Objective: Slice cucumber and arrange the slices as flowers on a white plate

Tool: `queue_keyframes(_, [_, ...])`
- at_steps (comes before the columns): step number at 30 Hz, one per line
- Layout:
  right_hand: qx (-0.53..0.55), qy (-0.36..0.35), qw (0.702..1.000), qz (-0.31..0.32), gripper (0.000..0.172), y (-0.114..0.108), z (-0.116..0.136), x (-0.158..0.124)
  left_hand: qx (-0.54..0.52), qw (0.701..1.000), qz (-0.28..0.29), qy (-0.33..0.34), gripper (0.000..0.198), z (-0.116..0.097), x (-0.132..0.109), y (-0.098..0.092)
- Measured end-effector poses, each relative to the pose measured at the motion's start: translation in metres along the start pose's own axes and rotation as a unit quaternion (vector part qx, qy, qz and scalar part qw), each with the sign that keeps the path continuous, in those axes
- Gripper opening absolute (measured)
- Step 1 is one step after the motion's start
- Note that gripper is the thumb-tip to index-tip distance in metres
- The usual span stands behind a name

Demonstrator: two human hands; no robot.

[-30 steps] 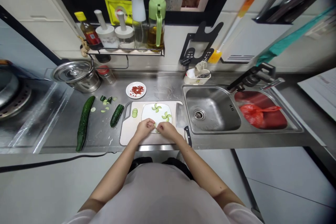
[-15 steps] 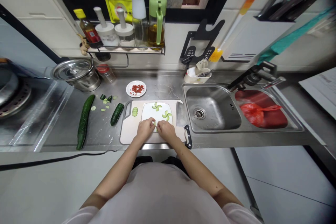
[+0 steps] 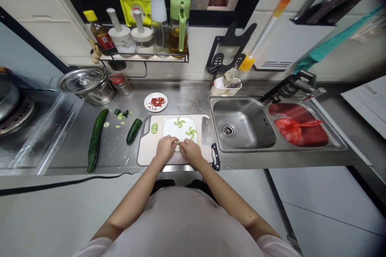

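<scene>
A white square plate (image 3: 169, 129) rests on the cutting board (image 3: 146, 154). Two pinwheels of cucumber slices lie on it, one near the top (image 3: 179, 122) and one at the right (image 3: 191, 132). My left hand (image 3: 165, 148) and my right hand (image 3: 191, 151) meet over the plate's near edge, fingertips pinched around small green cucumber slices (image 3: 177, 143), mostly hidden by the fingers. On the board's left is a short row of cucumber slices (image 3: 154, 128). A knife (image 3: 215, 156) lies along the board's right side, its black handle towards me.
Left of the board are a cut cucumber (image 3: 134, 131), a long cucumber (image 3: 97, 140) and scraps (image 3: 120, 116). Behind it stands a small plate (image 3: 146, 101) of red bits. The double sink (image 3: 244, 124) is at the right, a steel pot (image 3: 99, 92) at the back left.
Both hands stay over the plate's near edge, with only slight shifts of the fingertips around the slices. The whole view has shifted a little.
</scene>
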State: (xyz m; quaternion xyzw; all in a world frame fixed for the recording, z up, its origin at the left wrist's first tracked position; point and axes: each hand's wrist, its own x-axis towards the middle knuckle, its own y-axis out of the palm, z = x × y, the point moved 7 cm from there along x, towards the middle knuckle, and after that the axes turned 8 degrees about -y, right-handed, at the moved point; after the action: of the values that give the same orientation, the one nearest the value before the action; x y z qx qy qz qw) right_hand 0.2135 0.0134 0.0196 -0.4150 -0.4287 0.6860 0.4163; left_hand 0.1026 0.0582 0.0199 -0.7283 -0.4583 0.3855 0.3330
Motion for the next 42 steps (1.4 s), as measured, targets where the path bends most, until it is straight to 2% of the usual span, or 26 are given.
queue_keyframes(22, [-0.009, -0.010, 1.000, -0.008, 0.036, 0.0040, 0.0036, 0.0002, 0.049, 0.999, -0.006, -0.004, 0.022, 0.0047, -0.0060, 0.0016])
queue_keyframes(36, [0.007, -0.007, 1.000, -0.022, 0.034, 0.0019, 0.0013, 0.0003, 0.036, 0.999, -0.005, -0.018, 0.021, 0.0067, -0.0071, 0.0002])
queue_keyframes(42, [0.007, -0.006, 1.000, -0.009, 0.034, 0.0008, 0.0005, 0.0006, 0.030, 0.999, 0.000, -0.021, 0.020, 0.0058, -0.0064, -0.0013])
